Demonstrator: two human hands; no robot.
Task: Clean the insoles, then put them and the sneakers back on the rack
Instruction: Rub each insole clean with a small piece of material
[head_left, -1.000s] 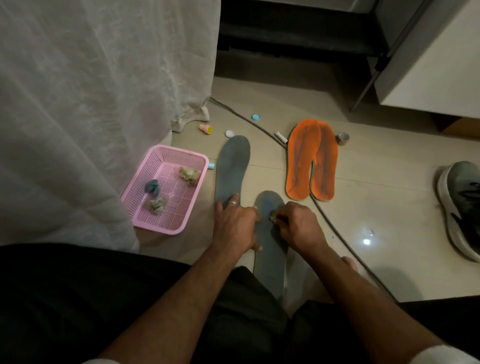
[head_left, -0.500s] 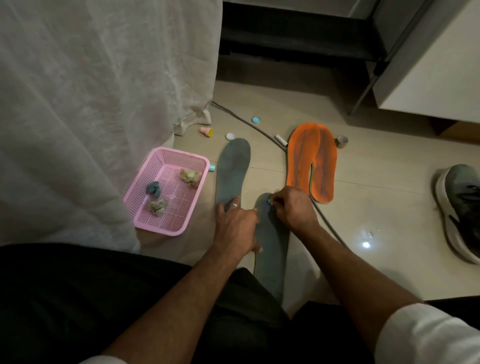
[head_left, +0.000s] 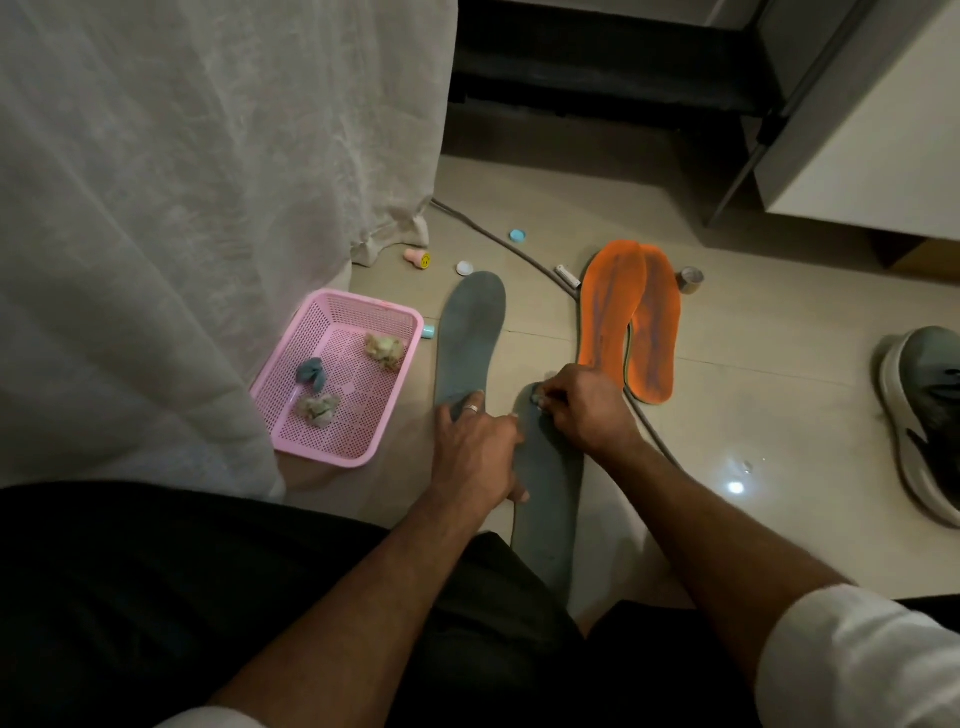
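A grey insole (head_left: 548, 499) lies on the floor between my knees. My left hand (head_left: 475, 452) presses flat on its left edge and touches the heel of a second grey insole (head_left: 470, 338) lying further away. My right hand (head_left: 584, 410) pinches a small pale wad (head_left: 535, 399) against the toe end of the near insole. Two orange insoles (head_left: 631, 317) lie side by side to the right. A grey sneaker (head_left: 924, 415) sits at the right edge.
A pink plastic basket (head_left: 343, 312) holding three crumpled wads stands to the left by a white curtain (head_left: 182, 182). A grey cable (head_left: 519, 254) runs across the floor under the orange insoles. Small caps, a pink stamp (head_left: 418, 258) and a tape roll (head_left: 690, 280) are scattered beyond.
My right hand has slid with the wad from the middle of the near insole up to its toe end. My left hand has stayed put.
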